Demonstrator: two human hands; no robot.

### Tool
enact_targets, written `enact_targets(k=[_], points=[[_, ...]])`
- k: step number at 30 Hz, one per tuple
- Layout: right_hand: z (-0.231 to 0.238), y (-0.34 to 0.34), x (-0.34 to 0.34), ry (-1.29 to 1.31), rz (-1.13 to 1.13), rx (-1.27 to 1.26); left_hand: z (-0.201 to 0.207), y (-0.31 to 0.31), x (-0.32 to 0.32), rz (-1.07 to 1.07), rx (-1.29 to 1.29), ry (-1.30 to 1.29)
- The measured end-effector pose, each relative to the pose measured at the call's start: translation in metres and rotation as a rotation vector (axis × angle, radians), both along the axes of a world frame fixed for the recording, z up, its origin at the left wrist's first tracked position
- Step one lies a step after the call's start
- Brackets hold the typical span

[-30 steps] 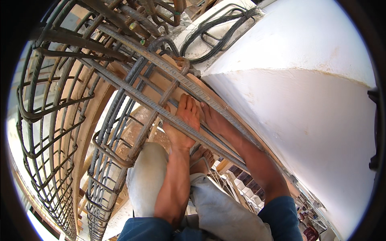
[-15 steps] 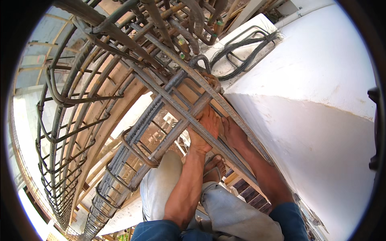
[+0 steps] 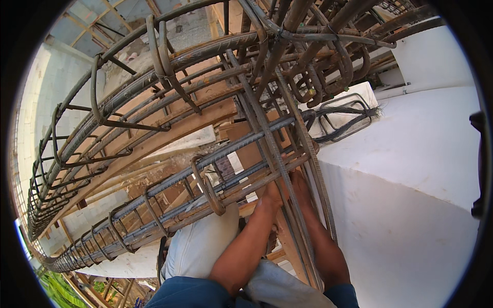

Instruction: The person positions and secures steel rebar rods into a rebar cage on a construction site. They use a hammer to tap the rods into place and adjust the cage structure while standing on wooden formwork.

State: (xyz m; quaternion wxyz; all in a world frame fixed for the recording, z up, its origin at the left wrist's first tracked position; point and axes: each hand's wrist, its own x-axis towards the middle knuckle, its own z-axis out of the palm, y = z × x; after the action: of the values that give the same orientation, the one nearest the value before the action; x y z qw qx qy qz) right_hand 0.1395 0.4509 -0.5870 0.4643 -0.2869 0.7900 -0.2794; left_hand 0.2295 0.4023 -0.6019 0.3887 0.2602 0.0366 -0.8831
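Note:
My left hand reaches in under several long steel reinforcing bars that slant down through the middle. Its fingers are hidden by the bars. Right beside it, my right hand reaches between the slanting bars and an outer ribbed bar; its fingertips are also covered. Whether either hand grips anything does not show. Crossing the slanting bars is a rebar cage running off to the lower left. A bent steel stirrup hangs around that cage, just above my knee.
A second, curved rebar cage sweeps along the left above wooden formwork. Thick hooked bars crowd the top. To the right rises a white wall. On its ledge lies a bundle of dark tie wire with bent stirrups.
The view has swung left, so the cages and wall appear shifted right. My left hand, earlier spread over the bars, now sits lower behind them, close to my right hand.

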Motion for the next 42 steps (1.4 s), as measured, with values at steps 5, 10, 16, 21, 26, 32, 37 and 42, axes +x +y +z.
enact_targets(k=[5,10,16,21,26,32,37,42], points=[[0.016,-0.002,0.007,0.184,0.132,0.078,-0.011,-0.010,-0.008,-0.078,0.466,-0.125],[0.033,-0.008,0.008,0.125,0.087,-0.128,-0.005,-0.025,-0.019,-0.256,-0.014,-0.302],[0.017,-0.008,0.010,0.242,0.038,-0.213,-0.021,-0.028,-0.023,-0.235,-0.089,-0.258],[0.004,-0.002,0.004,0.310,0.143,-0.229,-0.031,-0.032,-0.018,-0.435,-0.446,-0.428],[0.027,0.002,0.001,0.203,0.232,0.045,0.007,-0.027,-0.022,-0.430,-0.104,-0.120],[0.018,-0.017,0.017,0.005,-0.161,-0.290,0.031,-0.048,-0.031,-0.348,-0.093,-0.378],[0.002,0.012,0.002,0.346,0.181,0.016,0.025,-0.035,-0.026,-0.690,-0.127,-0.335],[0.012,-0.006,0.008,0.220,0.039,-0.085,0.031,-0.038,-0.035,-0.486,-0.177,-0.510]])
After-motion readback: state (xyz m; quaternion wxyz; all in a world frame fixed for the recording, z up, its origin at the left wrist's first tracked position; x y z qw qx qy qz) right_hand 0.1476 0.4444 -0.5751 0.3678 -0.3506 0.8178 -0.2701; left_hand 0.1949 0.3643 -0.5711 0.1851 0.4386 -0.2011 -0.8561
